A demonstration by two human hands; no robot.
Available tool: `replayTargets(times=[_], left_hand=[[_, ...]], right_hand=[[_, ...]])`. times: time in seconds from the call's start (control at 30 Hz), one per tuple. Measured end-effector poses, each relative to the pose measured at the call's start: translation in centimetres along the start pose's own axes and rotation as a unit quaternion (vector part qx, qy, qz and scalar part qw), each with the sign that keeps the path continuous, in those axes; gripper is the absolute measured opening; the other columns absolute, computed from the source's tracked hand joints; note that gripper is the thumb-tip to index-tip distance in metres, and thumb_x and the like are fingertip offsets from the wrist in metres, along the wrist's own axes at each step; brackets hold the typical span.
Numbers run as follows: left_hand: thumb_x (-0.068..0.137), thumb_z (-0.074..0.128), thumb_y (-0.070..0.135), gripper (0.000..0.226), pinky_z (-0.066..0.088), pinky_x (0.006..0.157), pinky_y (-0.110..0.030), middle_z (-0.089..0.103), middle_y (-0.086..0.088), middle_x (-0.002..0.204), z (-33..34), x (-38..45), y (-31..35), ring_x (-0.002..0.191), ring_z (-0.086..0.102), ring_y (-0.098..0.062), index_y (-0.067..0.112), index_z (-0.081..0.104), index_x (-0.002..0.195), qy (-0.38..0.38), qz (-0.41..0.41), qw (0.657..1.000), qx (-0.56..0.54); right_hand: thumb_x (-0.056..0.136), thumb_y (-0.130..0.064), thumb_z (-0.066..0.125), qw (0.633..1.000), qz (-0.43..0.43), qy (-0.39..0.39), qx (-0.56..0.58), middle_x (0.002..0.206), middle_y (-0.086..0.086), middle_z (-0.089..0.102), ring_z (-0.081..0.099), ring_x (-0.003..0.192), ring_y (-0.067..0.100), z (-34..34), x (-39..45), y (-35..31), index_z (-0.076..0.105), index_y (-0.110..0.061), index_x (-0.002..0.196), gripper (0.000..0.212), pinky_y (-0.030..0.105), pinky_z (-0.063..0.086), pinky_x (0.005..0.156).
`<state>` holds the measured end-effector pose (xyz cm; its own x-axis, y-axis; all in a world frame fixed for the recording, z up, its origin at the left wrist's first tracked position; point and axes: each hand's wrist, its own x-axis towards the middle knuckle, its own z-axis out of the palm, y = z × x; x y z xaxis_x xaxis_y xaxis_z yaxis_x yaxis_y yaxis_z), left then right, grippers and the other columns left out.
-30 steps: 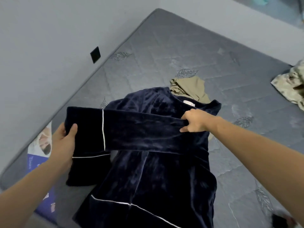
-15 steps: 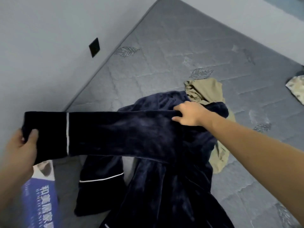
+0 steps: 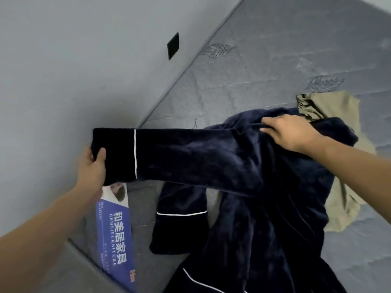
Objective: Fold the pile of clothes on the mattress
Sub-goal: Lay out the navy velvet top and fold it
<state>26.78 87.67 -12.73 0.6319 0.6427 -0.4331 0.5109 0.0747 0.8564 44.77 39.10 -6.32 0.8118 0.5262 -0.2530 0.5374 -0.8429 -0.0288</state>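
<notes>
A dark navy velvet top [image 3: 264, 208] with thin white piping lies on the grey quilted mattress [image 3: 264, 60]. One sleeve is stretched out to the left, lifted off the mattress. My left hand [image 3: 93, 166] grips that sleeve's cuff, thumb on top. Near the shoulder and collar, my right hand [image 3: 287, 132] holds the fabric with curled fingers. The other sleeve [image 3: 179, 220] lies flat below the stretched one. An olive-khaki garment [image 3: 338, 161] sits partly under the navy top at the right.
A grey wall [image 3: 74, 70] runs along the mattress's left edge, with a black square plate [image 3: 173, 45] on it. A blue printed label [image 3: 115, 235] with white lettering covers the mattress's near left corner.
My left hand has pulled the sleeve cuff out to the left until the sleeve is straight. My right hand stays at the shoulder. The view has swung left, and the patterned garment at far right is out of frame.
</notes>
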Motion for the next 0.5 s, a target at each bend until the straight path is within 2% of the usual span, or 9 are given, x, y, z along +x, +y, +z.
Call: replayTargets(times=[0.1,0.17,0.27,0.37,0.43,0.5], left_hand=[[0.109,0.049,0.019,0.033,0.05,0.107,-0.05,0.062,-0.015,0.136,-0.4,0.1,-0.1,0.118,0.062,-0.029,0.01,0.051,0.142,0.032,0.005,0.999,-0.004],[0.11,0.049,0.019,0.034,0.049,0.107,-0.051,0.061,-0.018,0.136,-0.7,0.1,-0.5,0.116,0.061,-0.029,0.008,0.051,0.142,0.036,0.008,0.999,0.011],[0.11,0.048,0.023,0.035,0.05,0.102,-0.047,0.061,-0.014,0.133,-0.9,0.0,-0.9,0.115,0.06,-0.028,0.01,0.05,0.143,0.025,-0.006,0.999,0.035],[0.109,0.051,0.022,0.035,0.047,0.095,-0.041,0.062,-0.009,0.129,-0.5,0.2,-0.8,0.114,0.06,-0.028,0.01,0.053,0.141,0.015,-0.009,0.996,0.087],[0.105,0.056,0.02,0.034,0.046,0.09,-0.04,0.064,-0.015,0.125,-0.2,0.4,-0.4,0.113,0.062,-0.033,0.005,0.056,0.135,0.026,-0.004,0.989,0.146],[0.099,0.064,0.017,0.039,0.045,0.089,-0.041,0.061,-0.018,0.12,0.0,0.4,0.3,0.11,0.06,-0.034,0.004,0.051,0.133,0.046,0.002,0.978,0.201]], right_hand=[[0.106,-0.046,0.039,1.0,0.011,0.006,-0.006,0.102,0.009,0.073,0.068,0.094,0.038,0.2,1.1,-0.2,0.046,-0.025,0.096,0.024,0.043,0.043,0.065],[0.107,-0.047,0.038,0.999,0.039,-0.004,-0.016,0.106,0.009,0.073,0.068,0.097,0.038,0.7,1.4,0.1,0.043,-0.028,0.095,0.023,0.042,0.042,0.067],[0.108,-0.048,0.036,0.994,0.09,-0.05,-0.033,0.112,0.009,0.07,0.065,0.105,0.037,1.8,1.7,0.4,0.051,-0.027,0.102,0.027,0.042,0.038,0.074],[0.108,-0.046,0.039,0.986,0.139,-0.073,-0.059,0.118,0.011,0.067,0.06,0.114,0.037,2.8,1.9,0.1,0.055,-0.021,0.112,0.03,0.047,0.04,0.086],[0.106,-0.039,0.047,0.982,0.16,-0.066,-0.08,0.125,0.012,0.061,0.052,0.121,0.037,3.1,2.1,-0.7,0.053,-0.018,0.121,0.027,0.049,0.039,0.093],[0.097,-0.025,0.058,0.984,0.155,-0.043,-0.073,0.127,0.015,0.053,0.046,0.122,0.037,3.1,2.5,-1.8,0.053,-0.015,0.126,0.031,0.05,0.038,0.093]])
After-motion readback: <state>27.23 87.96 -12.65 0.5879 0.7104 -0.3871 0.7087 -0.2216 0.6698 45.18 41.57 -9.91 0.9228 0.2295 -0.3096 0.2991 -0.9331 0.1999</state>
